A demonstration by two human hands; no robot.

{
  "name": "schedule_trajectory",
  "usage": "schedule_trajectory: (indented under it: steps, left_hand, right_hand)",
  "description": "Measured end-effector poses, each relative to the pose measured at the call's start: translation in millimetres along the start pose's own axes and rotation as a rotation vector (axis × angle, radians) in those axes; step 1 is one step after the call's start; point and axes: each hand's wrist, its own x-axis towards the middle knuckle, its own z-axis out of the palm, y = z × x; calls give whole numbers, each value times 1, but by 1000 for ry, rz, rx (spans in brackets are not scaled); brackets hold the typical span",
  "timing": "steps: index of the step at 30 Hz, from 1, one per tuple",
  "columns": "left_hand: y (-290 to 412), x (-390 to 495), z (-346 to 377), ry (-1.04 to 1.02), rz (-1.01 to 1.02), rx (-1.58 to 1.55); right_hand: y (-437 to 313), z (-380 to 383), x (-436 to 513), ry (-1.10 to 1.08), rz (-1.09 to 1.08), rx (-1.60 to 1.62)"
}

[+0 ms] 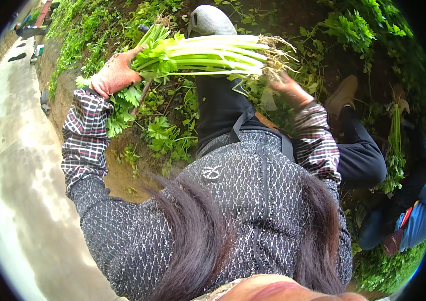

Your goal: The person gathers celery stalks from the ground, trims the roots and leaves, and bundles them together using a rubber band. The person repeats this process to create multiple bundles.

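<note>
A bunch of celery (216,54) with pale green stalks lies sideways across the front of my knee, its leaves to the left and its stringy roots (276,56) to the right. My left hand (117,72), in a soiled orange-pink glove, is closed around the leafy end. At the root end is my right hand (290,89), its fingers partly hidden behind the roots; whether it grips them is unclear. More celery stalks (155,33) with roots show behind the bunch, near my left hand. Celery leaves (124,109) hang below that hand.
Leafy plants (171,139) and dark soil surround my legs. At the right, a co-worker in dark trousers (361,161) is beside another celery bunch (395,146). A pale concrete path (28,158) runs along the left. Another person (30,31) is far off at the upper left.
</note>
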Motion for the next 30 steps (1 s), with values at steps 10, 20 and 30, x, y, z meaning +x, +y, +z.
schedule_trajectory:
  steps: [10,20,30]
  left_hand:
    - [45,-6,-13,18,28,-347]
    - [-6,8,-7,-86,-176,-463]
    - [5,5,-10,-122,-137,-613]
  right_hand:
    - [-44,89,10,84,-255,-70]
    - [-97,-50,-19,896,270,-1128]
    - [-51,98,35,454,-310,-192]
